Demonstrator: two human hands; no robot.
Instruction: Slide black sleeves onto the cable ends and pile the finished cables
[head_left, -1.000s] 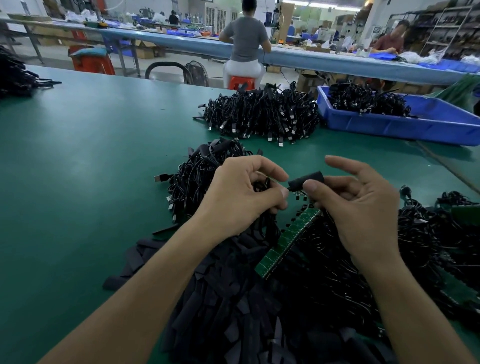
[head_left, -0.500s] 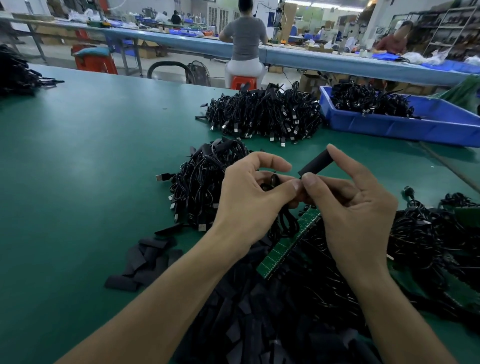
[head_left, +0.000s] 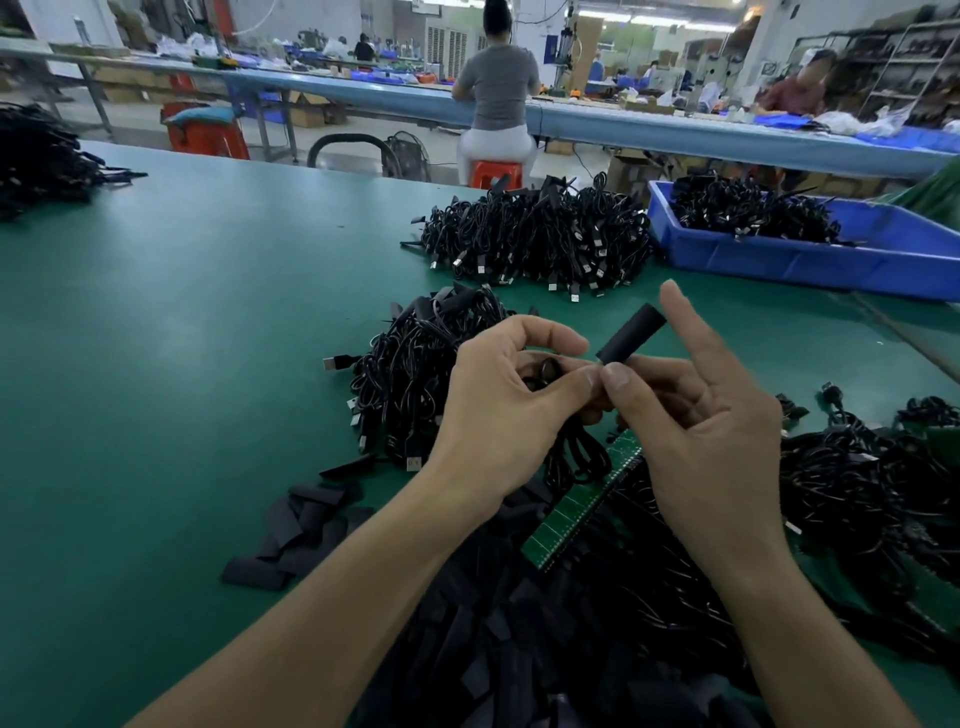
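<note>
Sleeve between right thumb and fingers, tip upward

Green table loaded with black stock.
A cable heap lies mid-table, with a second heap behind it, just beside a blue bin at the far right. Flat sleeves are strewn along the near side, loose cables spread to the right, and a dark heap sits far left.
</note>
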